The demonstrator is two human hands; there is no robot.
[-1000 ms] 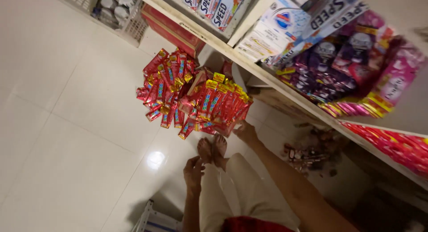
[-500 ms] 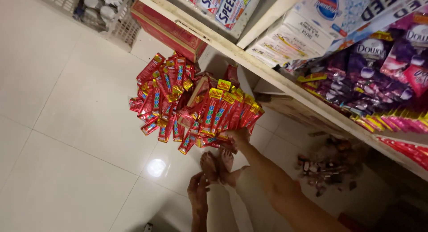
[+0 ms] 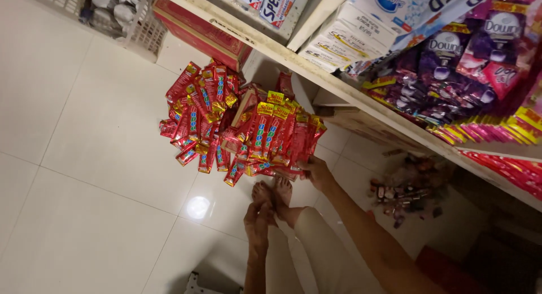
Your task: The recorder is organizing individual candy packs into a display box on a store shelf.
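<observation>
Against the red sachet pile (image 3: 243,127) — right hand (image 3: 317,172), arm outstretched.

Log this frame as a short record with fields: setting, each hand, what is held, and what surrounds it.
setting: shop aisle, white tiled floor, seen from above
right hand: grips the lower edge of a big bundle of red sachet strips, held up over the floor
left hand: empty, hanging low near the person's bare feet
shelf: wooden, carrying purple sachets and white packets
below shelf: red carton and white wire basket
floor clutter: small heap of items, too blurred to identify
</observation>
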